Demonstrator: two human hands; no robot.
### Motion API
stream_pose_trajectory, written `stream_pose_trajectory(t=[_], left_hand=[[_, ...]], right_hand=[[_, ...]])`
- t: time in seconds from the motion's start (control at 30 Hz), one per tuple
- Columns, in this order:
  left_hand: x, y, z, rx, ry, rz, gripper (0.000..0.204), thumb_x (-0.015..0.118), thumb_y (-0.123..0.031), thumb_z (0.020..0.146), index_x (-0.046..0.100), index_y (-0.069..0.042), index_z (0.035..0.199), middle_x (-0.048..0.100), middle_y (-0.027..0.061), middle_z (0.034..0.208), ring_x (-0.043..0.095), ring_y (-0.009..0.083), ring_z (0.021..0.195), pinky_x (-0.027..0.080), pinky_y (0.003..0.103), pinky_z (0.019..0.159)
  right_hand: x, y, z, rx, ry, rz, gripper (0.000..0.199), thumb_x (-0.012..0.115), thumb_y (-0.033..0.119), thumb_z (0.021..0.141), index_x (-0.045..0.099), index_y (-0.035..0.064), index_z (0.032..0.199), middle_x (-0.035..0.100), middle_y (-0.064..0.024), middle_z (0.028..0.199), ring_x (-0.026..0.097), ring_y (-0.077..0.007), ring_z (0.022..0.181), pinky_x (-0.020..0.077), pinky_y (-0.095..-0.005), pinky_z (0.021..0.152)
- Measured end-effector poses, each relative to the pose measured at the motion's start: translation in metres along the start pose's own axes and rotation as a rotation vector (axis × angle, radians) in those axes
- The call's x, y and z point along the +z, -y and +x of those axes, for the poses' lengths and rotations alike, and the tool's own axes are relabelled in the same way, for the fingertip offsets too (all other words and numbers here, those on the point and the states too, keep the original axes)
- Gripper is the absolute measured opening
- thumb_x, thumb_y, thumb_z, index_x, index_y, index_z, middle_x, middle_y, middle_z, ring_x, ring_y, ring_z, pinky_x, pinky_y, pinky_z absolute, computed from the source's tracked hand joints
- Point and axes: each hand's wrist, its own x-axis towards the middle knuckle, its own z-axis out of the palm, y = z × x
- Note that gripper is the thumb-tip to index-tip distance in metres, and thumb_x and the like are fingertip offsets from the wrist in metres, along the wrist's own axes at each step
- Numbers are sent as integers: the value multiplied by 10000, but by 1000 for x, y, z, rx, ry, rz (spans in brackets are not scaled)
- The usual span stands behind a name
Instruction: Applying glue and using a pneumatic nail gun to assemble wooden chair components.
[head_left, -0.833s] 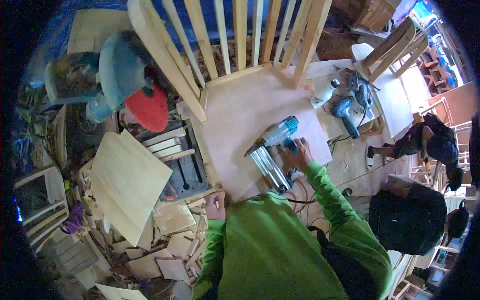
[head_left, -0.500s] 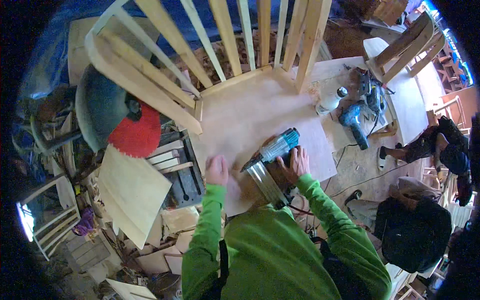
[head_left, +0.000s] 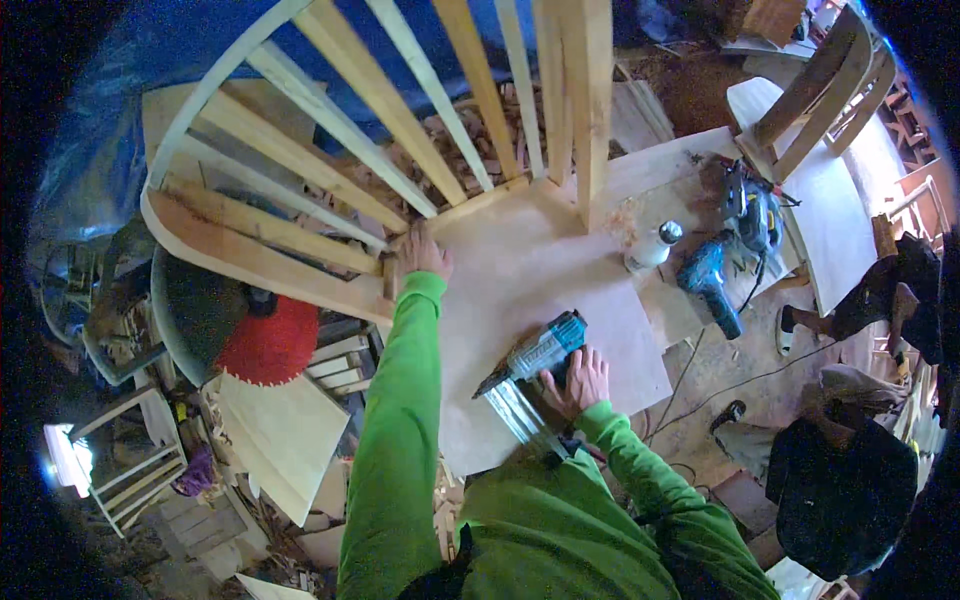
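A nail gun (head_left: 540,352), teal and silver with a long metal magazine, lies on a pale wooden board (head_left: 500,260). My right hand (head_left: 580,384) is closed over its handle, the fingers partly spread along the side. Along the far edge of the board rises a slatted wooden frame (head_left: 390,115) with a curved rail, like a chair back. My left hand (head_left: 424,250) reaches to the frame's near left corner, its fingers curled at the foot of the slats. The fingertips are partly hidden there.
A large red toothed saw blade (head_left: 275,340) is at the left, with sheets of plywood (head_left: 280,430) beside it. On the right lie a white bottle (head_left: 655,245), a blue drill (head_left: 710,285) and a corded power tool (head_left: 750,210). Another person (head_left: 840,480) crouches nearby.
My left hand has moved forward from the board to the frame's corner. The frame has shifted left in view. My right hand stays on the nail gun.
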Motion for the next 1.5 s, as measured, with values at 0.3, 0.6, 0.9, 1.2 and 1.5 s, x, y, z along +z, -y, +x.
stream_pose_trajectory(t=[0.3, 0.6, 0.9, 1.2, 1.5], left_hand=[[10, 3, 31, -281, 232, 14, 856, 642, -400, 674, 276, -33, 1356, 330, 197, 1377, 316, 317, 1277, 295, 407, 1038], [-4, 1, -3, -112, 215, 70, 885, 660, -471, 669, 296, -52, 1358, 244, 137, 1440, 229, 300, 1326, 269, 456, 1048], [-81, -45, -227, -137, 37, -469, 403, 593, -308, 813, 560, 17, 1049, 528, 232, 1131, 474, 378, 1088, 367, 426, 965], [-105, -29, -342, -308, 30, -485, 318, 594, -293, 824, 614, -1, 948, 615, 169, 940, 564, 316, 927, 426, 383, 859], [-119, -35, -397, -282, 219, -692, 325, 577, -251, 839, 576, 13, 1028, 577, 190, 1048, 570, 317, 983, 461, 376, 837]], right_hand=[[5, -3, 4, -8, -13, -9, 611, 532, 533, 777, 476, -54, 941, 473, -215, 981, 458, -345, 921, 362, -432, 770], [2, -6, -1, 10, -31, -24, 604, 526, 543, 758, 490, -28, 950, 477, -190, 989, 455, -328, 943, 348, -435, 777], [10, -6, -5, 23, 0, -6, 650, 526, 525, 781, 464, -80, 1011, 469, -264, 1095, 447, -391, 1012, 348, -474, 841], [6, 4, 2, -82, -78, 12, 581, 518, 515, 801, 454, -45, 938, 480, -229, 983, 463, -367, 929, 365, -454, 808], [12, -3, -9, 13, -66, -74, 667, 528, 552, 762, 469, -49, 1046, 498, -177, 1015, 473, -323, 961, 386, -415, 812]])
